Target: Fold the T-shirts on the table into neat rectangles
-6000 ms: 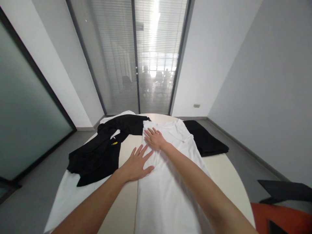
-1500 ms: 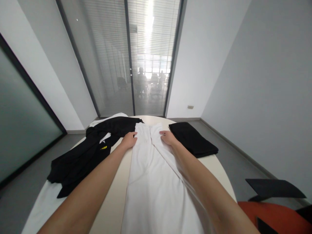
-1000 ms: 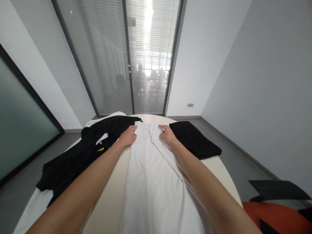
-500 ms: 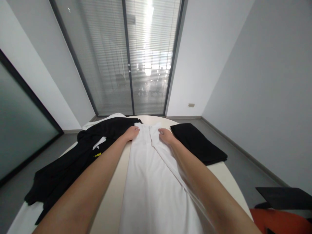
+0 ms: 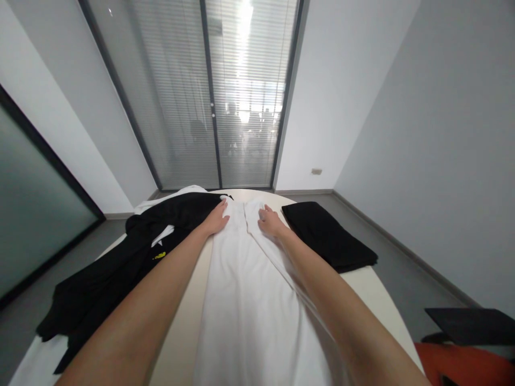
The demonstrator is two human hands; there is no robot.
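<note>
A long white garment, seemingly a pair of pants (image 5: 245, 300), lies lengthwise down the middle of the table, its top end away from me. One edge runs slantwise over the layer beneath, and the near end goes out of view at the bottom. My left hand (image 5: 216, 219) rests on the top left corner, fingers stretched forward and thumb apart. On the top right part lies my right hand (image 5: 270, 221), its fingers extended and parted on the cloth. Neither hand visibly grips the fabric.
The pale round-edged table (image 5: 183, 316) carries a heap of black clothing (image 5: 108, 273) at left, with a yellow print and white cloth (image 5: 191, 189) under it. A folded black garment (image 5: 328, 236) lies at right. An orange and black chair (image 5: 466, 364) stands at lower right.
Both hands have loosened from a pinch on the top edge, and their fingers are now spread on the cloth. The top of the white garment has shifted slightly up and left.
</note>
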